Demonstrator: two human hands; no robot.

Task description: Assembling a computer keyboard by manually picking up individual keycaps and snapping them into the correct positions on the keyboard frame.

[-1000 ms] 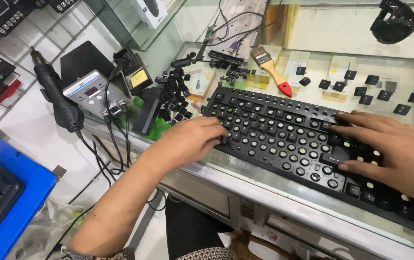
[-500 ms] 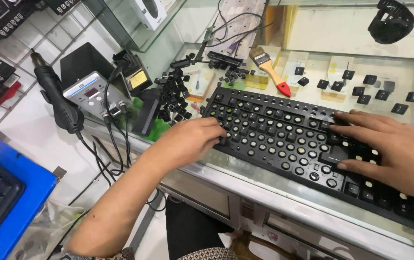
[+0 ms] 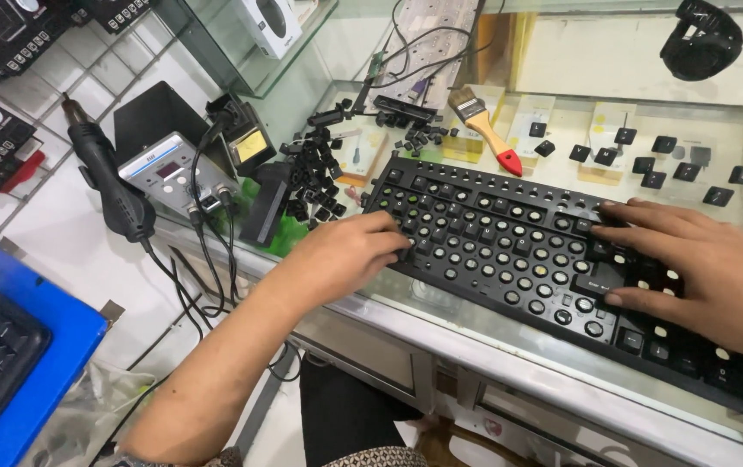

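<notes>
A black keyboard [image 3: 510, 242] with most of its keycaps removed lies on a glass counter [image 3: 440, 316]. My left hand [image 3: 345, 255] rests on the keyboard's near left corner, fingers curled onto the edge. My right hand [image 3: 700, 272] lies flat over the right part of the keyboard, fingers spread across the few keycaps still fitted there. Neither hand holds a loose object.
A pile of black keycaps [image 3: 311, 177] lies left of the keyboard, with more loose keycaps [image 3: 648, 160] behind it. A wooden paintbrush with a red handle tip [image 3: 488, 130] lies at the back. A hot-air station [image 3: 172, 173] and its handpiece [image 3: 112, 186] stand at left. A blue box [image 3: 34, 363] sits lower left.
Both hands stay almost still on the keyboard; the right hand's fingers shift very slightly.
</notes>
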